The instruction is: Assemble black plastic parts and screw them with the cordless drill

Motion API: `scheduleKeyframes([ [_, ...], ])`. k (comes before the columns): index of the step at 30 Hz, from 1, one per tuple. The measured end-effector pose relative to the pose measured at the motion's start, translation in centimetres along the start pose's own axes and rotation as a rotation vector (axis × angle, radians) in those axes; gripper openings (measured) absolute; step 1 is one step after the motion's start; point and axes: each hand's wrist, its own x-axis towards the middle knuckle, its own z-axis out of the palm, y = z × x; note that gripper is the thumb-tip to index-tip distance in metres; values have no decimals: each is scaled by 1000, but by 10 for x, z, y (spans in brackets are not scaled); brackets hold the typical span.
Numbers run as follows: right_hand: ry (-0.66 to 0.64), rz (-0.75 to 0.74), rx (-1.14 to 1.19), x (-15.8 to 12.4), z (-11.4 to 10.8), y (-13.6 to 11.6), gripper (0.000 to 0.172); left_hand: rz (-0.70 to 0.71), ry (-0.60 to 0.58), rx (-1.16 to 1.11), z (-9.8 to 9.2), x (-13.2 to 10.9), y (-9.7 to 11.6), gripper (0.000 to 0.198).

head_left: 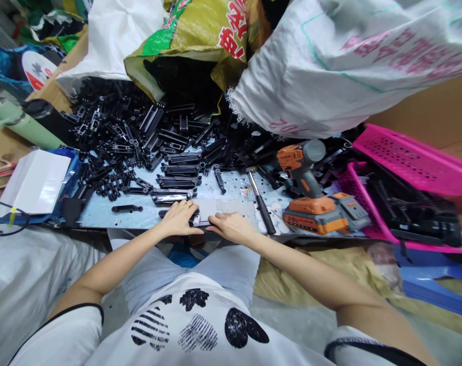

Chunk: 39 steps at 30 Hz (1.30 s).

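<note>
My left hand (179, 218) lies near the table's front edge, its fingers bent over a slim black bar-shaped part (162, 214) and its thumb pointing right. Facing it, my right hand (231, 226) has its fingers and thumb closed at the end of a small dark and metallic piece (196, 220) between the hands. Fingers hide most of that piece. Just beyond my left hand, several long black bar parts (179, 181) are lined up in a stack. A single black link (127, 208) sits to the left. Right of my right hand lies a hammer (262, 203) with a black grip.
An orange-grey cordless drill (311, 193) stands on the right, beside a pink basket (383, 218) of black parts. Heaped black parts (116, 132) cover the table's back under a yellow-green sack (193, 40) and white sacks (349, 66). A white box (36, 180) is at left.
</note>
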Motion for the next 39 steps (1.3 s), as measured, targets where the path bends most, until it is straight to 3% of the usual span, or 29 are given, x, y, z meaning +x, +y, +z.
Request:
scheduleKeyframes([
  [5,107,55,-102,-3,-12,-12,40,-10,128,-60,7,-6,-5,63],
  [10,133,-42,-187,-1,-31,-11,32,61,249,-68,15,-13,-10,45],
  [14,128,-149,-211,9,-40,5,30,42,327,-87,20,-10,-10,47],
  [18,142,-165,-166,17,-23,22,35,6,250,-58,21,-8,-1,53],
  [21,203,-139,-93,17,5,31,38,112,241,-21,9,-2,-4,61],
  [23,263,-127,-47,13,23,35,38,79,336,-10,-8,11,-22,52],
  [25,313,-99,2,10,34,36,36,-104,437,-6,-29,37,-52,36],
  [27,338,-71,49,7,39,35,34,-261,464,35,-50,73,-84,32],
  [30,337,-56,93,8,37,33,32,-290,393,130,-68,133,-114,37],
  [33,327,-47,104,7,35,32,32,-197,208,226,-73,174,-123,34],
  [36,317,-51,132,0,35,35,34,-234,130,313,-75,180,-133,25],
  [39,363,-55,185,-2,27,49,37,-461,233,409,-80,170,-147,24],
])
